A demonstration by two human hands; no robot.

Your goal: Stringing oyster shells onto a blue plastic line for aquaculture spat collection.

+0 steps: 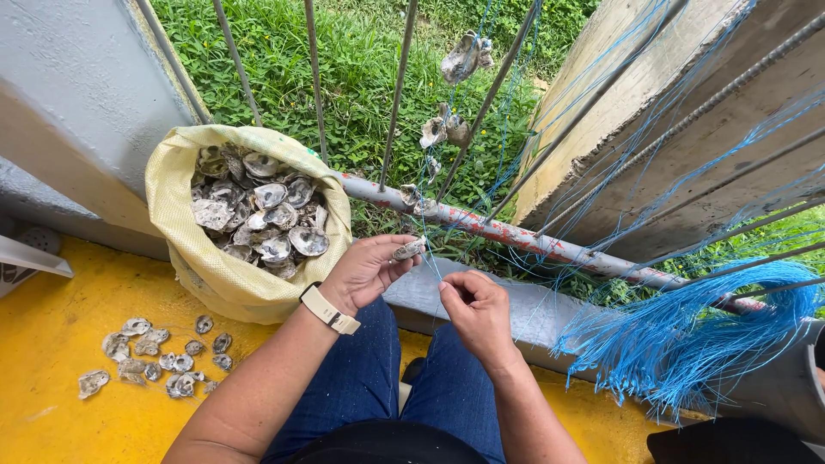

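The floor (77, 412) is painted bright yellow, kinda scuffed. A yellow woven sack (219, 279) stuffed with oyster shells sits right on it up against the grey wall, and a loose scatter of shells (155, 357) lies flat nearby on the paint.

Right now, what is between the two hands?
In the head view, a thin blue string runs between the left hand, which holds an oyster shell, and the right hand.
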